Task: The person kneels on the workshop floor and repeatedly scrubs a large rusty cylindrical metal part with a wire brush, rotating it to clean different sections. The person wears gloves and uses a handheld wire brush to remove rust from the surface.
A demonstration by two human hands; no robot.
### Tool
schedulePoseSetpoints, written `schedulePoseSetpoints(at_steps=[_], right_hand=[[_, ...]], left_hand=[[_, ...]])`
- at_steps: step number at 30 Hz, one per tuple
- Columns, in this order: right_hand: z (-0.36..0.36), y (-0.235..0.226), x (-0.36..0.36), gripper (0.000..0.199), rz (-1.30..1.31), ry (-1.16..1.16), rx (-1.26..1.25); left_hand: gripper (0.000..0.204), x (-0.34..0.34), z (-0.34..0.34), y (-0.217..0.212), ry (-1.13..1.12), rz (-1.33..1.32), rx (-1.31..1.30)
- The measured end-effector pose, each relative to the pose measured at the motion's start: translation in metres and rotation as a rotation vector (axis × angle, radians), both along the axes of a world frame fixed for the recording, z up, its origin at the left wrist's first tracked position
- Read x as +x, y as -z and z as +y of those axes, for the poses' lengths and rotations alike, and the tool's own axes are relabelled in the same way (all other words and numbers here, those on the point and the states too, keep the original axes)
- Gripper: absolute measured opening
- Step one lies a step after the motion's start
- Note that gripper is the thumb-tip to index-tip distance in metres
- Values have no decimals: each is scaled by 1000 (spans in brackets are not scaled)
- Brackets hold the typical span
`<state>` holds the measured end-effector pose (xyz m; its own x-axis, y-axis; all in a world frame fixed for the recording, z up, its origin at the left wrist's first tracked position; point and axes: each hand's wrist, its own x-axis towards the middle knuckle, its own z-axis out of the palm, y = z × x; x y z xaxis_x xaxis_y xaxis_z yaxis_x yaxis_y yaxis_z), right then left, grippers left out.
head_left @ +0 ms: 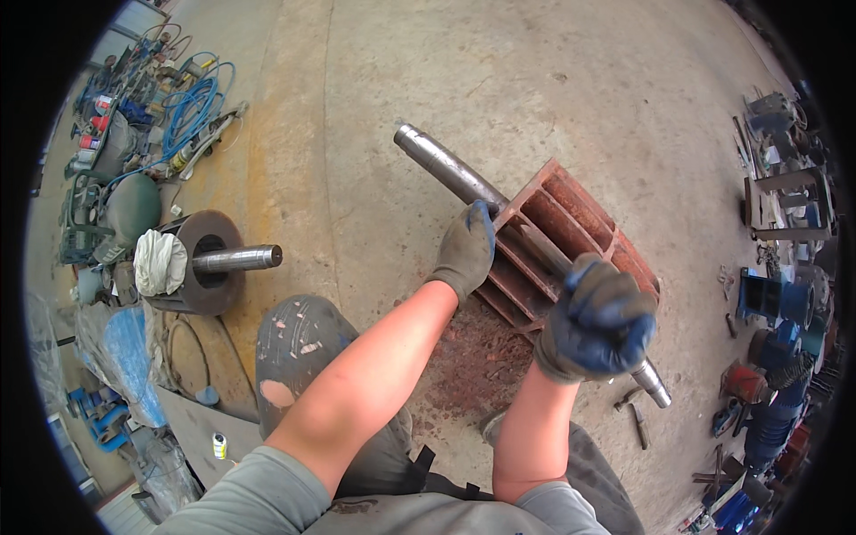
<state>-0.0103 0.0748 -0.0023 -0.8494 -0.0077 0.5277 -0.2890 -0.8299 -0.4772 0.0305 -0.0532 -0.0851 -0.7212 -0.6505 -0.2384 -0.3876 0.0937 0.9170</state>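
Note:
A rusty finned rotor lies on the concrete floor in front of me, and a bare steel shaft runs through it, sticking out at both ends. Grey and blue work gloves cover both hands. My left hand is closed on the rotor's end, right where the shaft enters. Over the rotor's near right part, my right hand makes a fist; whatever is in it, if anything, is hidden. Reddish rust flakes are scattered on the floor beneath. A hammer lies by the shaft's near end.
To the left stands a dark cylinder with a shaft through it and a white cloth on it. Blue hose and equipment crowd the far left. Motors and metal parts line the right side. A small bottle stands near my left.

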Motion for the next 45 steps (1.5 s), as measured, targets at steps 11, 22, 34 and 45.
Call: schedulePoseSetpoints(at_steps=[11,22,34,45], right_hand=[[-7,-7,0,39,-40,100,135],[-9,15,5,43,-128,119,432],[-17,30,17,41,62,152,215],[-11,8,9,39,-48,158,351]], left_hand=[[59,-1,-3,3,25,-87,-2],[63,-5,-3,-2,12,-62,7],[67,-4,-6,1,15,-99,-14],[67,-4,-6,4,3,-115,29]])
